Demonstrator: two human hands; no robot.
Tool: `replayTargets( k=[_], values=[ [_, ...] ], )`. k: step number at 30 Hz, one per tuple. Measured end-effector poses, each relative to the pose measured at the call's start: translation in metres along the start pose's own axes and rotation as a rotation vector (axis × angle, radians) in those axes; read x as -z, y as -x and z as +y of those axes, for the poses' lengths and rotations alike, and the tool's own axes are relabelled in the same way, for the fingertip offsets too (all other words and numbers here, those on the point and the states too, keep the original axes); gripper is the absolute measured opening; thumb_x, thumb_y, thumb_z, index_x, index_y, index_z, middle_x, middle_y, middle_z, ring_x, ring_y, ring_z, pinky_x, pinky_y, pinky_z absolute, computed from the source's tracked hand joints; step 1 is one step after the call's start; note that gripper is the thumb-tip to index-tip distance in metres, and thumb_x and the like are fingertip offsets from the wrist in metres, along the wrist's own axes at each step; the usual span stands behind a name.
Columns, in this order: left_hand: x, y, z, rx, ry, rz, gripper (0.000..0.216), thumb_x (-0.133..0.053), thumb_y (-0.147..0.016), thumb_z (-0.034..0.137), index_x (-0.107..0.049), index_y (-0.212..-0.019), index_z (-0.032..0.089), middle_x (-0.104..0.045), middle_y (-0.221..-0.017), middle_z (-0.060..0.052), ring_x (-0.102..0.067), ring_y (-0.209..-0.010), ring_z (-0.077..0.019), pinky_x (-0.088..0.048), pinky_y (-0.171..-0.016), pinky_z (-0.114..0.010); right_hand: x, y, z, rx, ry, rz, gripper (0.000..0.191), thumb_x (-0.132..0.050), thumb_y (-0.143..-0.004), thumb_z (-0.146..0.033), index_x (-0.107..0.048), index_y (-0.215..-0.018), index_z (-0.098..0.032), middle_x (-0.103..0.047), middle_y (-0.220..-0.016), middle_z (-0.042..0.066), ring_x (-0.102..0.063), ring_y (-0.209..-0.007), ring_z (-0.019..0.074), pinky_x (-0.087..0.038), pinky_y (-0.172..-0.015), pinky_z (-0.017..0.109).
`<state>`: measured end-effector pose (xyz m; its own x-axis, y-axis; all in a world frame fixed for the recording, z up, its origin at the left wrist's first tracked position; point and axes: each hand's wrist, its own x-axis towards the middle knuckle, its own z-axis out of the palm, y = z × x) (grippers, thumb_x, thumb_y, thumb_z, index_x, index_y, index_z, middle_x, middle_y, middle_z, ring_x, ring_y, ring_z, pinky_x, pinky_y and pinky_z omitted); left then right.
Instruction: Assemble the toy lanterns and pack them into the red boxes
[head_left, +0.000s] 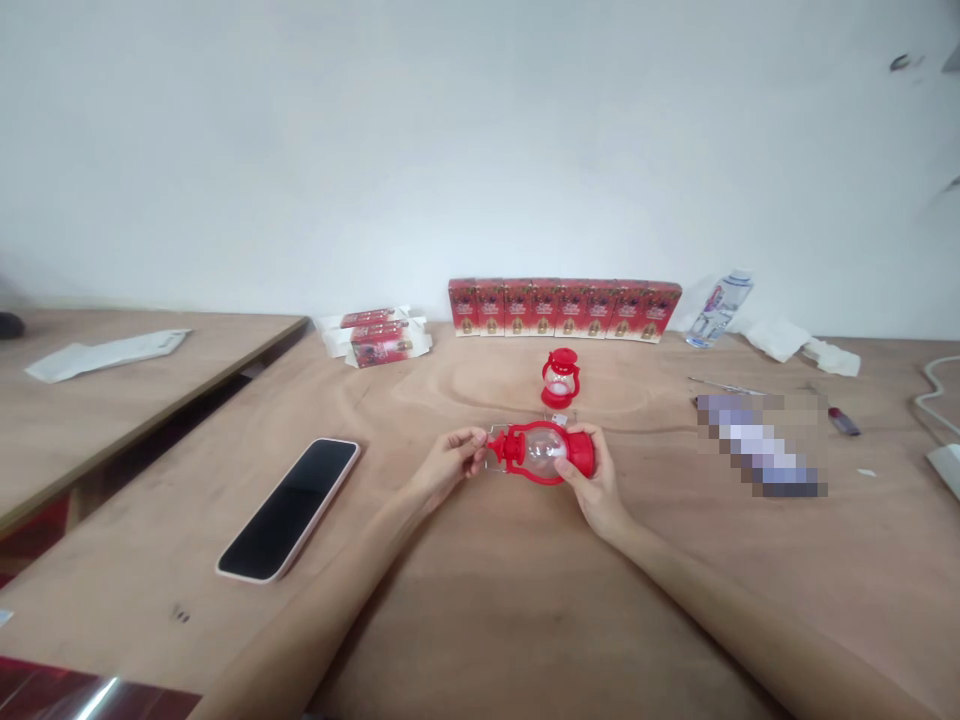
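A small red toy lantern (pixel 541 452) with a clear globe lies on its side between my hands, just above the wooden table (pixel 480 600). My right hand (pixel 592 485) is wrapped round its red base. My left hand (pixel 450 462) pinches the thin wire handle at the lantern's top end. A second red lantern (pixel 560 378) stands upright on the table just behind them, untouched.
A row of red boxes (pixel 564 307) lines the wall, with flattened boxes (pixel 379 338) to their left. A pink-cased phone (pixel 291 507) lies face up at left. A plastic bottle (pixel 718 308), crumpled tissue (pixel 795 345) and a white cable (pixel 937 400) are at right.
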<state>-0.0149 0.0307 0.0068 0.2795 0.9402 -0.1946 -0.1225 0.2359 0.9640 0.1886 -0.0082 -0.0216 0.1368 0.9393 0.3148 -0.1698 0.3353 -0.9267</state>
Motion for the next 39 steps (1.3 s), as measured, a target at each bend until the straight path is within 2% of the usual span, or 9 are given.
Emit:
replayTargets(
  k=[8, 14, 18, 23, 28, 31, 35, 37, 39],
  values=[
    [0.003, -0.004, -0.001, 0.007, -0.024, 0.067, 0.044, -0.075, -0.055, 0.052, -0.059, -0.066, 0.013, -0.044, -0.05, 0.006, -0.037, -0.04, -0.0031, -0.024, -0.042, -0.017, -0.006, 0.007, -0.013, 0.047, -0.006, -0.043, 0.038, -0.072, -0.069, -0.029, -0.045, -0.096, -0.027, -0.058, -0.099, 0.003, -0.059, -0.091, 0.0218, -0.046, -0.08, 0.035],
    [0.005, 0.009, 0.036, -0.181, -0.108, 0.24, 0.038, -0.07, -0.064, 0.048, -0.065, -0.076, 0.012, -0.053, -0.057, 0.003, -0.039, -0.044, -0.0043, -0.027, -0.043, -0.018, -0.01, 0.005, -0.01, 0.085, 0.168, -0.094, 0.036, -0.069, -0.07, -0.027, -0.044, -0.095, -0.025, -0.053, -0.103, 0.003, -0.055, -0.093, 0.0186, -0.047, -0.081, 0.032],
    [-0.018, 0.039, 0.051, -0.519, -0.652, 0.209, 0.026, -0.056, -0.082, 0.038, -0.065, -0.075, 0.015, -0.06, -0.059, 0.001, -0.048, -0.048, -0.0084, -0.035, -0.046, -0.02, -0.011, 0.004, -0.003, 0.047, 0.286, -0.123, 0.038, -0.072, -0.068, -0.028, -0.044, -0.093, -0.024, -0.055, -0.094, 0.002, -0.056, -0.088, 0.0188, -0.047, -0.079, 0.033],
    [-0.049, 0.058, 0.026, -1.045, -1.532, -0.011, 0.026, -0.04, -0.091, 0.019, -0.06, -0.075, 0.014, -0.062, -0.068, -0.004, -0.056, -0.06, -0.0153, -0.045, -0.053, -0.025, -0.013, 0.006, 0.0, 0.07, 0.302, -0.187, 0.046, -0.071, -0.066, -0.025, -0.042, -0.101, -0.024, -0.057, -0.105, 0.006, -0.057, -0.098, 0.0217, -0.046, -0.088, 0.039],
    [-0.055, 0.053, -0.006, -1.244, -1.79, 0.063, 0.03, -0.032, -0.089, 0.006, -0.058, -0.104, 0.006, -0.065, -0.101, -0.015, -0.062, -0.083, -0.0206, -0.051, -0.071, -0.031, -0.014, 0.001, 0.002, 0.109, 0.357, -0.176, 0.054, -0.065, -0.067, -0.017, -0.042, -0.116, -0.022, -0.055, -0.107, 0.007, -0.057, -0.096, 0.0218, -0.048, -0.084, 0.039],
    [-0.042, 0.054, -0.014, -1.374, -1.781, -0.023, 0.034, -0.032, -0.089, 0.004, -0.056, -0.113, 0.005, -0.063, -0.114, -0.014, -0.06, -0.099, -0.0196, -0.048, -0.083, -0.028, -0.014, -0.003, 0.001, 0.128, 0.466, -0.127, 0.035, -0.061, -0.067, -0.014, -0.053, -0.1, -0.02, -0.057, -0.096, 0.006, -0.057, -0.088, 0.0221, -0.049, -0.079, 0.038],
    [0.0, 0.04, 0.002, -1.492, -1.708, -0.156, 0.036, -0.037, -0.09, 0.011, -0.051, -0.123, 0.013, -0.064, -0.117, -0.008, -0.053, -0.115, -0.0188, -0.04, -0.1, -0.032, -0.013, -0.004, 0.001, 0.107, 0.525, -0.048, 0.036, -0.065, -0.067, -0.019, -0.052, -0.101, -0.021, -0.056, -0.099, 0.007, -0.056, -0.094, 0.0244, -0.049, -0.082, 0.042],
    [0.027, 0.017, 0.021, -1.377, -1.694, 0.021, 0.044, -0.036, -0.089, 0.011, -0.045, -0.13, 0.02, -0.064, -0.117, -0.007, -0.053, -0.117, -0.0189, -0.038, -0.101, -0.036, -0.012, -0.003, 0.003, 0.095, 0.548, -0.041, 0.036, -0.064, -0.07, -0.021, -0.05, -0.103, -0.021, -0.056, -0.101, 0.007, -0.056, -0.097, 0.025, -0.048, -0.084, 0.044],
    [0.056, -0.018, 0.042, -1.097, -1.69, 0.363, 0.049, -0.038, -0.085, 0.013, -0.041, -0.134, 0.018, -0.059, -0.124, -0.011, -0.048, -0.122, -0.024, -0.035, -0.102, -0.042, -0.011, -0.001, 0.005, 0.125, 0.551, -0.042, 0.046, -0.061, -0.072, -0.021, -0.044, -0.115, -0.02, -0.054, -0.11, 0.01, -0.054, -0.104, 0.0258, -0.047, -0.088, 0.047]
  ],
)
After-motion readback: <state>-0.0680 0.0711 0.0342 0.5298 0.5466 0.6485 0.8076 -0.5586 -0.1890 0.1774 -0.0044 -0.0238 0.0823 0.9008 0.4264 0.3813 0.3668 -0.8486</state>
